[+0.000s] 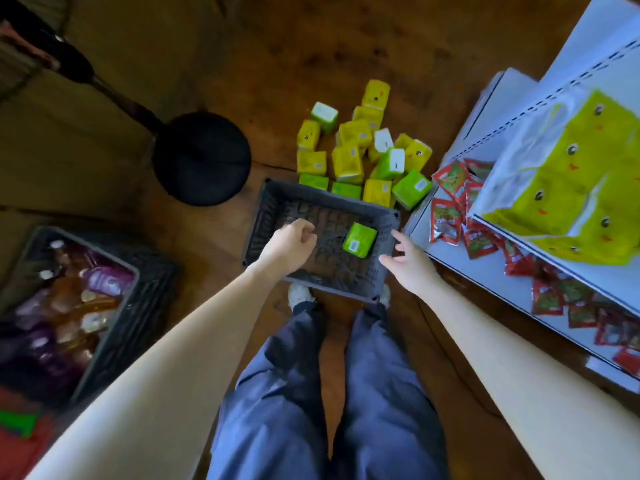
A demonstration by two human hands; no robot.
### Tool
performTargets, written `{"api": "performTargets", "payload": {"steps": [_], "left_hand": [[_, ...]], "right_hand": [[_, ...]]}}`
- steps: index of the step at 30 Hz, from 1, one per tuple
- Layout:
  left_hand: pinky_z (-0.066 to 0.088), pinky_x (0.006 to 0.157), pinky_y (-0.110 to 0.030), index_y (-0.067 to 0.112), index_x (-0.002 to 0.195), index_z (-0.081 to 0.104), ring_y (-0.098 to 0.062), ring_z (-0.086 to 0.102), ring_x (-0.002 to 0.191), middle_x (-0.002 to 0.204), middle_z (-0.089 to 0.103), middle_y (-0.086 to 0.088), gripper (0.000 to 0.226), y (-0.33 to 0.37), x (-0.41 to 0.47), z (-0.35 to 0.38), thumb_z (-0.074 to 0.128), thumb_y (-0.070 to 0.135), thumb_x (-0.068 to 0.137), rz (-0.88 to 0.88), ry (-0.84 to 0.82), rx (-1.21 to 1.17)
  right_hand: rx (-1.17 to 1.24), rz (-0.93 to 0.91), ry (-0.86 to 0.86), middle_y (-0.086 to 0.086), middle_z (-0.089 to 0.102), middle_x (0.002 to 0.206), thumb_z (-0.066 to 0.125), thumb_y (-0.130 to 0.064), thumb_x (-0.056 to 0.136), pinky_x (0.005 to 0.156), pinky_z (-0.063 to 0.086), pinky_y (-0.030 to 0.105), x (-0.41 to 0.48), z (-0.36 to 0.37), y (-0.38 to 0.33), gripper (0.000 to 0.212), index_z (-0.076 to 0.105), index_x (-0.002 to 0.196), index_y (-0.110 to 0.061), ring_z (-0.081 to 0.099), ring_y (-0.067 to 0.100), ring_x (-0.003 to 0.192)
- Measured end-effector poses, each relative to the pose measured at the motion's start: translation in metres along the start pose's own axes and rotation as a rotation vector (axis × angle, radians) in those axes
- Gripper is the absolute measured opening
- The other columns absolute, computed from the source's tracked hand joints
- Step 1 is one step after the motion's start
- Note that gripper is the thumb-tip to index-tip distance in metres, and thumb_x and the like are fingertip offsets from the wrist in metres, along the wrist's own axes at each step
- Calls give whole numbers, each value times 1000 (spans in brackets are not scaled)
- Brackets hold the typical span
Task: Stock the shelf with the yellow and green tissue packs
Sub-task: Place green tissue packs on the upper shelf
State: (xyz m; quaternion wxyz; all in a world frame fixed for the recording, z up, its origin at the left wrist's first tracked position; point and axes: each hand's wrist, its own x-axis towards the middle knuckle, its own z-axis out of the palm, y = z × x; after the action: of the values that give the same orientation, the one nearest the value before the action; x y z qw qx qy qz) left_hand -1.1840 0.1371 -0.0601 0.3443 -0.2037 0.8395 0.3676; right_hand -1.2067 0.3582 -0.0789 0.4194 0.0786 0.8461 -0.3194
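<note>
Progress check: barely started, I reckon. The shelf (479, 278) on my right has a block of yellow packs (568, 188) on its upper level, still bunched up in torn clear wrap. The level below holds only red sachets (450, 209), which aren't mine to deal with.

Nearly all the loose stock is on the floor. The pile (363, 150) of yellow and green packs sits just past the far rim of the grey crate (329, 197) at my feet, some packs touching that rim. Inside the crate there's exactly 1 green pack (359, 240), lying near the right wall.

Hands: my left hand (289, 244) hangs over the crate's left half with the fingers curled in and nothing in it that I can see. My right hand (408, 261) is spread, fingers straight, right at the crate's right rim. I can't tell if it's touching. So neither hand is carrying a pack.

What's left is basically everything: the 1 in the crate, the whole floor pile, then squaring it all up on the shelf. A 2nd crate (114, 327) of purple and brown packets sits off to my left, plus a black stand base (202, 157). Both unrelated.
</note>
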Motion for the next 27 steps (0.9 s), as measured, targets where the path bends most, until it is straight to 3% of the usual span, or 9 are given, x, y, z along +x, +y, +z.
{"api": "performTargets", "payload": {"steps": [4, 9, 14, 16, 18, 21, 23, 25, 27], "left_hand": [[42, 89, -27, 15, 133, 47, -23, 52, 115, 128, 55, -7, 36, -43, 60, 46, 43, 24, 98, -30, -54, 4], [47, 92, -38, 18, 136, 42, -26, 53, 113, 131, 47, -9, 39, -97, 145, 137, 45, 21, 97, -39, -180, 61], [43, 98, -41, 20, 140, 36, -31, 48, 118, 137, 38, -10, 43, -132, 220, 223, 42, 22, 98, -120, -321, 81], [43, 96, -40, 17, 142, 30, -33, 46, 120, 140, 35, -12, 45, -143, 251, 251, 41, 21, 98, -137, -371, 107], [43, 91, -39, 15, 143, 26, -35, 46, 120, 141, 34, -15, 47, -151, 283, 275, 40, 20, 99, -153, -393, 91], [40, 78, -35, 15, 145, 21, -35, 50, 112, 136, 42, -19, 50, -162, 328, 302, 40, 20, 99, -207, -382, -3], [40, 62, -30, 17, 148, 13, -30, 57, 88, 126, 50, -19, 56, -167, 352, 316, 39, 21, 99, -253, -360, -99], [33, 46, -28, 19, 150, 4, -20, 48, 59, 110, 57, -18, 61, -168, 366, 327, 38, 21, 100, -287, -345, -171], [28, 40, -25, 22, 150, -7, -16, 39, 49, 102, 59, -21, 68, -170, 375, 338, 38, 20, 100, -303, -356, -211]], "right_hand": [[-39, 76, -57, 15, 38, 144, 53, -21, 93, 97, 41, 37, 74, 49, 37, 57, 27, 145, -16, 50, 29, 121], [-147, 108, -188, 9, 33, 147, 51, -26, 93, 96, 42, 35, 173, 113, 97, 59, 24, 146, -22, 46, 28, 125], [-222, 146, -153, 13, 45, 124, 51, -25, 93, 62, 38, 26, 257, 153, 151, 58, 25, 145, -20, 49, 22, 85], [-273, 151, -138, 15, 37, 132, 52, -22, 93, 82, 41, 36, 288, 160, 168, 57, 26, 144, -17, 51, 28, 103], [-315, 145, -102, 18, 31, 138, 53, -19, 92, 98, 34, 35, 321, 162, 184, 57, 28, 143, -12, 42, 35, 122], [-342, 161, -43, 19, 29, 141, 56, -18, 89, 104, 28, 34, 363, 167, 206, 61, 29, 143, -10, 37, 36, 128], [-365, 149, -22, 18, 26, 145, 57, -19, 89, 107, 27, 35, 386, 173, 217, 63, 27, 144, -10, 33, 35, 131], [-391, 97, 6, 16, 20, 150, 57, -20, 89, 111, 25, 37, 404, 181, 222, 66, 23, 146, -11, 26, 33, 137], [-429, 41, 40, 12, 12, 155, 55, -21, 90, 114, 20, 38, 418, 189, 222, 70, 17, 148, -14, 15, 30, 142]]}}
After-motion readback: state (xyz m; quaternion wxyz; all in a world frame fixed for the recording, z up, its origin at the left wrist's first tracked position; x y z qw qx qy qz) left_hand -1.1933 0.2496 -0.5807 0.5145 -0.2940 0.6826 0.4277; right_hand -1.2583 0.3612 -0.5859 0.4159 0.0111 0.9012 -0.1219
